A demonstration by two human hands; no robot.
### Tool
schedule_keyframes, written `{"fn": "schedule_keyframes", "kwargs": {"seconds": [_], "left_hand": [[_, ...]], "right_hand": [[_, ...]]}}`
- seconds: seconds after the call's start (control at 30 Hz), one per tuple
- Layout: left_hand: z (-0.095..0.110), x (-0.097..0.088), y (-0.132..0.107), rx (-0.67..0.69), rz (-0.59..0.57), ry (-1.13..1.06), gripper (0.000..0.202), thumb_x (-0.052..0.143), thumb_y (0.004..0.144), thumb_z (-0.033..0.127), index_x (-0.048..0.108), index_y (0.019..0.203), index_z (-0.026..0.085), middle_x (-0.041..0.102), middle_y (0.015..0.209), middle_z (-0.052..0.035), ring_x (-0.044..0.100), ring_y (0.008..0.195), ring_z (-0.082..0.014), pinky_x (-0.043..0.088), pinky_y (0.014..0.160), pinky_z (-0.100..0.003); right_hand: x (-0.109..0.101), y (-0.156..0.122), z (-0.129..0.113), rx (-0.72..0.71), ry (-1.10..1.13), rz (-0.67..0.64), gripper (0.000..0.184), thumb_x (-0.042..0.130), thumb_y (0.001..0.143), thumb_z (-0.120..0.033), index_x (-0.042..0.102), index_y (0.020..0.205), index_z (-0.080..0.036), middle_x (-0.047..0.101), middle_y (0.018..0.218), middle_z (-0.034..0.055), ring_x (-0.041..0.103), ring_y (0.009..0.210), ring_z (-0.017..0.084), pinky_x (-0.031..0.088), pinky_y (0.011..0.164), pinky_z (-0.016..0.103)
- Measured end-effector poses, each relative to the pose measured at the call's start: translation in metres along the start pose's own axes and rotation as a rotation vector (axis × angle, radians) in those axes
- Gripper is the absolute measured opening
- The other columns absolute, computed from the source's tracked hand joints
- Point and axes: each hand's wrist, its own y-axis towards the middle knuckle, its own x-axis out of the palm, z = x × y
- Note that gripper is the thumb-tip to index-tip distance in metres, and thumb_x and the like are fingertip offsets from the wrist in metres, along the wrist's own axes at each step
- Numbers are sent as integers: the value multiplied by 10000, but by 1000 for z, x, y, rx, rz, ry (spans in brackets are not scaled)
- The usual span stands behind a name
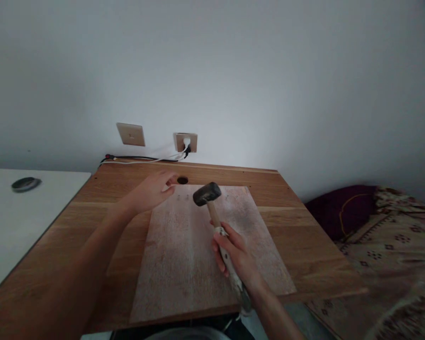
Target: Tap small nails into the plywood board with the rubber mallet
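Observation:
My right hand [233,252] is wrapped round the handle of a rubber mallet [207,193], which has a dark head and a worn wooden handle. The mallet is tilted, its head over the far part of a pale, scuffed wooden board [184,264]. My left hand [154,191] hovers at the board's far left corner, thumb and forefinger apart, and I see nothing between them. Close to its fingertips, a few thin upright things like nails [187,197] show on the board; they are too small to make out well.
The board lies on a brown wooden desk [290,231] with a round cable hole [182,180]. Cables [141,159] run along the wall to a socket [186,142]. To the left is a white surface with a dark oval object [26,184]; patterned fabric [386,255] lies to the right.

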Motion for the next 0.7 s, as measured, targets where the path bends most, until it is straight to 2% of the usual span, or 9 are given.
{"fn": "schedule_keyframes", "kwargs": {"seconds": [0.13,0.23,0.33,0.4,0.43,0.5,0.53,0.6,0.7], "left_hand": [[52,17,-43,37,-87,223,440,492,1041,300,631,1436,162,707,1376,-178,697,1241,-334,532,1105,-514],[73,40,-84,41,-175,327,431,524,1042,232,631,1458,194,718,1390,-168,689,1278,-344,540,1104,-557],[68,62,-129,26,-212,409,440,564,1000,166,671,1425,200,704,1460,-163,673,1342,-353,552,1122,-562],[55,74,-159,25,-157,493,411,571,1001,204,708,1389,198,706,1467,-171,675,1350,-391,583,1089,-584],[48,79,-173,49,-102,515,388,577,1005,239,730,1360,204,737,1426,-163,695,1323,-400,609,1057,-579],[36,86,-197,158,1,514,395,549,1040,324,726,1377,218,718,1465,-135,663,1376,-387,633,1051,-529],[32,88,-206,198,22,503,419,534,1057,366,702,1416,229,670,1529,-120,620,1426,-376,628,1070,-509],[30,90,-216,245,89,460,469,523,1070,456,680,1446,225,613,1588,-119,590,1454,-361,635,1070,-474],[37,92,-213,224,139,391,470,521,1071,490,710,1394,206,637,1559,-138,609,1430,-360,649,1044,-462]], "right_hand": [[-25,-32,11,78,39,156,679,777,794,-623,566,1296,-218,633,673,-74,528,407,115,408,362,213],[-42,-40,14,41,-143,215,590,722,811,-674,632,1155,-203,652,666,-37,589,479,158,447,433,259],[-50,-39,14,-99,-481,262,490,648,871,-634,689,1052,-181,681,686,11,666,609,213,493,547,303],[-48,-38,16,-171,-656,326,506,598,920,-562,681,1206,-153,668,650,-1,676,621,230,502,593,318],[-47,-37,17,-201,-719,359,549,574,946,-520,633,1336,-138,654,630,-17,670,604,233,505,606,322],[-42,-34,19,-266,-842,404,615,532,1003,-462,505,1519,-129,641,621,-32,659,582,240,505,618,332],[-40,-33,21,-297,-914,409,610,511,1035,-457,476,1551,-134,655,641,-20,665,589,249,507,623,340],[-41,-32,22,-361,-1073,411,558,471,1088,-485,515,1527,-144,711,731,38,699,651,275,524,648,367],[-57,-33,26,-511,-1264,430,493,417,1129,-499,597,1434,-156,774,1000,144,748,898,316,572,801,434]]}}
